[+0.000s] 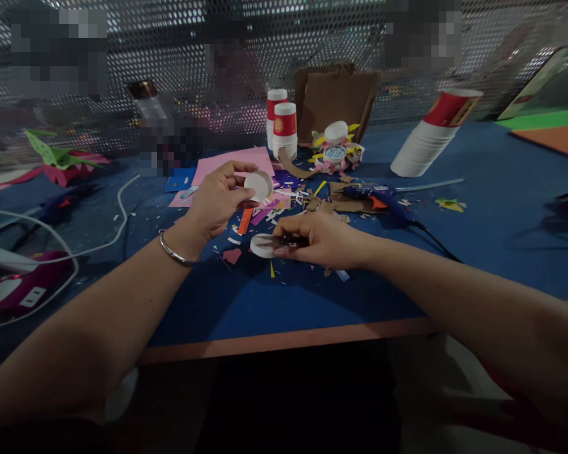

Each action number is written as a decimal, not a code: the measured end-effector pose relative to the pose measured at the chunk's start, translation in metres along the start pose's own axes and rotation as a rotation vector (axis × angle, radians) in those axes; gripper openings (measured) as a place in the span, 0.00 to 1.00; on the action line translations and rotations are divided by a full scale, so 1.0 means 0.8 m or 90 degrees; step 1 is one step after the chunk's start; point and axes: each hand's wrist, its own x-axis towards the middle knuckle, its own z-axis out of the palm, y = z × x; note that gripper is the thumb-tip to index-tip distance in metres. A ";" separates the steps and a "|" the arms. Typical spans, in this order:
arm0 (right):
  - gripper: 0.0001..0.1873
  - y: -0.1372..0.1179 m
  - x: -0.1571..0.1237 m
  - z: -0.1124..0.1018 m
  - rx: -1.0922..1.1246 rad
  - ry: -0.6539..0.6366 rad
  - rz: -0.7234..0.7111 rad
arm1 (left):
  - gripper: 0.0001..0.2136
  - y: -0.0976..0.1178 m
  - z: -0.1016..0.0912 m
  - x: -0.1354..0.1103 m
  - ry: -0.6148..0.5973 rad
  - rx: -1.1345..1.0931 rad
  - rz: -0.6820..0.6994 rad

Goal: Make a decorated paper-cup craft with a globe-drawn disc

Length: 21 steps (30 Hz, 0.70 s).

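Observation:
My left hand (pixel 220 195) pinches a shallow white paper cup bottom (pixel 259 186) between thumb and fingers, above the paper scraps. Lower and to the right, my right hand (pixel 319 241) is closed around dark-handled scissors (pixel 292 241). The scissor blades lie across a second white cup bottom (pixel 261 251) at my right fingertips; whether my fingers also grip it I cannot tell. Colourful paper scraps (pixel 231 255) are scattered on the blue table (pixel 265 312) around both hands.
Red-and-white paper cups (pixel 284 126) stand behind, beside a cup-and-paper craft (pixel 336 151) and cardboard (pixel 338 101). A tilted cup stack (pixel 426 139) is at right. A blue glue gun (pixel 390 205) trails its cord near my right forearm. A purple power strip (pixel 26 290) lies left.

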 end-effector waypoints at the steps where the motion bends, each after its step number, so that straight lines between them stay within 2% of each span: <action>1: 0.07 0.001 0.000 -0.003 0.056 0.017 -0.006 | 0.20 0.001 0.001 -0.001 -0.017 0.001 0.005; 5: 0.13 0.004 -0.001 -0.014 0.258 0.100 -0.004 | 0.21 0.005 0.006 -0.010 -0.140 0.009 0.013; 7: 0.16 0.005 -0.001 -0.016 0.344 0.134 0.017 | 0.20 0.007 0.009 -0.014 -0.176 0.004 0.014; 10: 0.21 0.008 -0.001 -0.017 0.438 0.158 0.066 | 0.18 0.008 0.013 -0.018 -0.176 -0.032 0.003; 14: 0.22 0.012 -0.001 -0.019 0.515 0.187 0.097 | 0.11 0.009 0.015 -0.020 -0.191 -0.073 -0.004; 21: 0.16 0.012 -0.004 -0.024 0.536 0.250 0.108 | 0.23 0.002 0.009 -0.017 -0.240 -0.052 0.089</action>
